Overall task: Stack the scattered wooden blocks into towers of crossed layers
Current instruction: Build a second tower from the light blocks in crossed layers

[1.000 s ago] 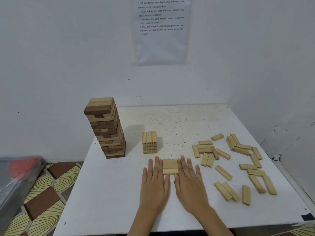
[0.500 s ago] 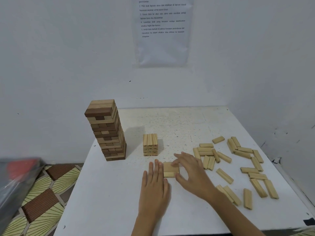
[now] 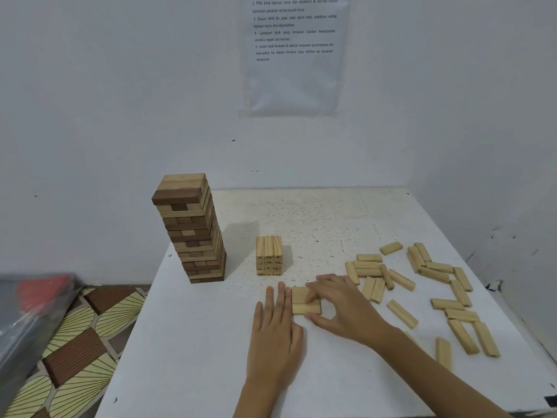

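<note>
Thing: base layer, blocks flat side by side, near-centre of table, just in front of small tower.
Change: 1 s ago both hands lay flat flanking it; now my right hand has swung over it.
R grip: fingers curled on far block, thumb at near edge, squeezing the layer.
L grip: left hand flat, straight fingers touching layer's left edge as a stop; holds nothing.
Meaning: I judge the layer is being squared up; next layer goes crosswise.
Supply: loose blocks scattered to the right.
Far: tall tower back left, well apart.
</note>
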Demonstrator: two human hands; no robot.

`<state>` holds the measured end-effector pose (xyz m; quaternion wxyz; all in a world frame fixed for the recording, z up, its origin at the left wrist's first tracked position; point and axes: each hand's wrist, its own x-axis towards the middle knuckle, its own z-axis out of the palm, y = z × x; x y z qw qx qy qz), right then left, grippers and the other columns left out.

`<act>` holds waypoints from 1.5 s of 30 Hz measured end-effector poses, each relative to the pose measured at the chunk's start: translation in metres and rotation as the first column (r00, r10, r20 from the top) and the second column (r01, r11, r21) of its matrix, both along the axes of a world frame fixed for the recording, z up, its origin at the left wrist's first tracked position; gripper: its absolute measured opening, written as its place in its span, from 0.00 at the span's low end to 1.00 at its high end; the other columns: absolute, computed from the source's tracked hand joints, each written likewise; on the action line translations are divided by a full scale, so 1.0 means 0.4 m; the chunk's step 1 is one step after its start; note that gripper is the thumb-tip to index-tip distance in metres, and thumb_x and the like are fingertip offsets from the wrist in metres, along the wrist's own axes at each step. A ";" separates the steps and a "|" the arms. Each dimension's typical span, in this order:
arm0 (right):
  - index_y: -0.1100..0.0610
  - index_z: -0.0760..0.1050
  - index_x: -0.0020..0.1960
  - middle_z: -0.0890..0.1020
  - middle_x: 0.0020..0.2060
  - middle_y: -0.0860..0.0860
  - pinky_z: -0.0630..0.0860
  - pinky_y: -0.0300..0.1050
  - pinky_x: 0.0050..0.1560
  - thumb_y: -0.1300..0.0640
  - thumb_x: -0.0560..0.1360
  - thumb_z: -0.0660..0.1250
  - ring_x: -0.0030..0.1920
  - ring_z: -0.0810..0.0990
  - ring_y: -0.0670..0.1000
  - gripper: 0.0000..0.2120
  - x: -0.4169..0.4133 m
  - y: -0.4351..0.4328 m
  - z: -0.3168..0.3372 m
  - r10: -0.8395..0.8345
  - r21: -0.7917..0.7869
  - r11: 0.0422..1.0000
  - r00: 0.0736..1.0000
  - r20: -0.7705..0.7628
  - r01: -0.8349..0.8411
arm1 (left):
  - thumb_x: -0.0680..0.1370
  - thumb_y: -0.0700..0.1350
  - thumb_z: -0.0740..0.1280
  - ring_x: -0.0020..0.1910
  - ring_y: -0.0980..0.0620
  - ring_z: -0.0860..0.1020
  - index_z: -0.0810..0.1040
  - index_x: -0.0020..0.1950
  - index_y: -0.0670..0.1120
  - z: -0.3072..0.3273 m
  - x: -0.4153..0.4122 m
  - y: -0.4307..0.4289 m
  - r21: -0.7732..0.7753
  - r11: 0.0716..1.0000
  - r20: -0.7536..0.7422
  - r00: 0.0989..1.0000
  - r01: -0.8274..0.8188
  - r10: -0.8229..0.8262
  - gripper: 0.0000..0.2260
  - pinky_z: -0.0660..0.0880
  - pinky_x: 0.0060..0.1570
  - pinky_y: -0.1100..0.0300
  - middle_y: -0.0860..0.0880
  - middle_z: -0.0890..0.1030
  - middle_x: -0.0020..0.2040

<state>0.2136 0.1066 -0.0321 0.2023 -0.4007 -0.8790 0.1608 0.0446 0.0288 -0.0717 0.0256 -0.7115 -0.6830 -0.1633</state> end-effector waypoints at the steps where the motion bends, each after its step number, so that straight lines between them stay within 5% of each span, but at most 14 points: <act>1: 0.50 0.78 0.52 0.80 0.56 0.42 0.62 0.43 0.64 0.38 0.70 0.61 0.66 0.71 0.46 0.19 0.000 0.001 -0.001 0.006 0.005 1.000 1.000 -0.006 -0.006 | 0.76 0.48 0.54 0.75 0.49 0.57 0.67 0.74 0.42 0.002 0.000 0.000 -0.004 1.000 0.001 1.000 0.002 -0.002 0.26 0.48 0.71 0.55 0.47 0.66 0.75; 7: 0.53 0.78 0.51 0.81 0.54 0.46 0.70 0.39 0.60 0.43 0.72 0.66 0.58 0.73 0.43 0.15 -0.003 -0.006 -0.006 0.045 -0.072 0.996 0.992 -0.121 -0.054 | 0.76 0.48 0.55 0.75 0.49 0.57 0.67 0.75 0.42 0.003 0.000 -0.001 -0.017 1.000 -0.001 1.000 0.003 -0.003 0.27 0.49 0.71 0.54 0.48 0.65 0.76; 15: 0.52 0.78 0.50 0.78 0.54 0.48 0.66 0.29 0.60 0.45 0.72 0.67 0.58 0.72 0.41 0.13 -0.003 -0.007 -0.005 0.044 -0.109 0.992 0.991 -0.129 -0.058 | 0.76 0.49 0.55 0.75 0.49 0.57 0.67 0.74 0.42 0.006 0.001 0.000 -0.045 0.999 -0.009 1.000 -0.005 0.005 0.27 0.48 0.72 0.55 0.48 0.66 0.76; 24: 0.51 0.77 0.46 0.78 0.42 0.41 0.73 0.45 0.52 0.46 0.68 0.70 0.49 0.74 0.41 0.11 -0.016 0.010 0.034 0.064 -0.057 0.996 0.994 -0.091 -0.069 | 0.76 0.49 0.55 0.75 0.50 0.58 0.67 0.75 0.43 0.006 0.000 0.000 -0.058 0.998 0.034 0.999 0.002 0.000 0.27 0.49 0.71 0.55 0.48 0.65 0.76; 29: 0.48 0.72 0.52 0.76 0.47 0.38 0.71 0.41 0.57 0.47 0.65 0.73 0.52 0.73 0.41 0.18 -0.020 0.015 0.051 0.011 -0.187 0.982 0.990 -0.138 -0.037 | 0.75 0.50 0.55 0.75 0.50 0.58 0.67 0.75 0.44 0.013 -0.001 -0.001 -0.065 0.998 0.052 0.999 -0.004 0.008 0.28 0.50 0.70 0.55 0.49 0.66 0.76; 35: 0.46 0.70 0.49 0.74 0.45 0.40 0.65 0.42 0.60 0.45 0.61 0.73 0.53 0.68 0.40 0.20 -0.031 0.009 0.048 -0.044 -0.090 0.995 0.995 -0.084 0.036 | 0.75 0.50 0.55 0.75 0.51 0.59 0.67 0.75 0.44 0.020 0.003 -0.004 -0.122 0.992 0.130 0.991 0.033 -0.017 0.27 0.50 0.70 0.56 0.49 0.66 0.75; 38: 0.47 0.71 0.49 0.73 0.45 0.40 0.64 0.39 0.59 0.46 0.62 0.74 0.54 0.65 0.38 0.20 -0.036 0.004 0.064 -0.058 -0.093 0.995 0.994 -0.096 0.049 | 0.77 0.52 0.49 0.77 0.58 0.50 0.58 0.78 0.49 0.031 0.001 -0.005 -0.125 0.991 0.234 0.972 0.053 -0.023 0.28 0.45 0.73 0.60 0.56 0.55 0.79; 40: 0.48 0.71 0.49 0.72 0.46 0.39 0.62 0.35 0.56 0.49 0.62 0.76 0.56 0.62 0.35 0.20 -0.040 -0.001 0.086 -0.080 -0.114 0.991 0.987 -0.138 0.064 | 0.75 0.59 0.38 0.75 0.66 0.40 0.47 0.78 0.56 0.043 -0.003 0.002 -0.078 0.996 0.406 0.914 0.037 -0.002 0.29 0.42 0.74 0.63 0.63 0.44 0.77; 45: 0.46 0.71 0.48 0.73 0.46 0.38 0.60 0.33 0.56 0.49 0.62 0.79 0.56 0.64 0.37 0.21 -0.079 0.009 0.148 -0.044 -0.101 0.995 0.972 -0.232 0.021 | 0.76 0.63 0.47 0.74 0.69 0.54 0.58 0.76 0.57 0.111 0.010 0.004 0.006 0.997 0.843 0.537 -0.073 0.034 0.28 0.53 0.71 0.68 0.60 0.59 0.76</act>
